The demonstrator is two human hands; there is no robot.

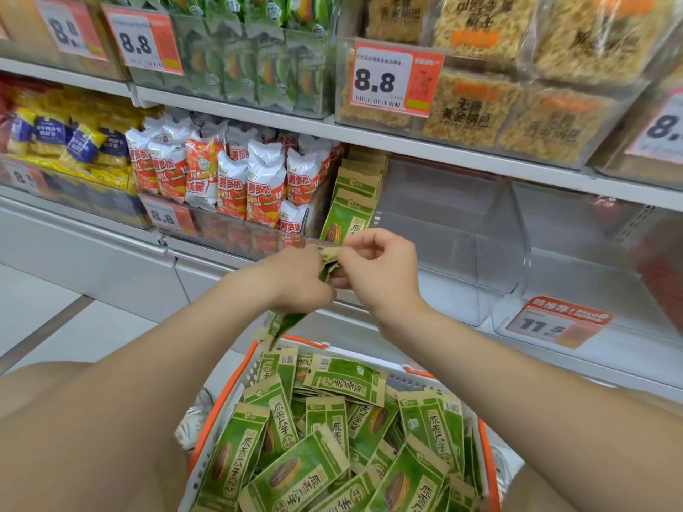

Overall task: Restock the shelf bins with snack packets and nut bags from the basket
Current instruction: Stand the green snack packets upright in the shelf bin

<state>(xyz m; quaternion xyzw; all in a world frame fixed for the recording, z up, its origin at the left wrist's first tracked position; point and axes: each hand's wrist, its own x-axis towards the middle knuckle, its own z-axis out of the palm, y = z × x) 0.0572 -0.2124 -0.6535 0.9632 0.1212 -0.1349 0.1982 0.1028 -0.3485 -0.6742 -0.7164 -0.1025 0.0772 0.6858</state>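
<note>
A white basket with an orange rim [218, 412] sits below me, heaped with several green and tan seed bags [321, 434]. My left hand [295, 279] grips a small stack of the same green bags [286, 321], whose lower corner hangs out under the palm. My right hand [380, 267] pinches the top edge of that stack beside the left hand. Both hands hover in front of a clear shelf bin [443, 230] where a few green seed bags [351, 205] stand upright at its left side.
Left of that bin is a bin of red and white chip packets [236, 179], then yellow and blue packets [63, 142]. Another clear bin [591, 275] with an 11.5 price tag [558, 323] is on the right. The upper shelf holds green packets [251, 57] and rice-crust bags [480, 105].
</note>
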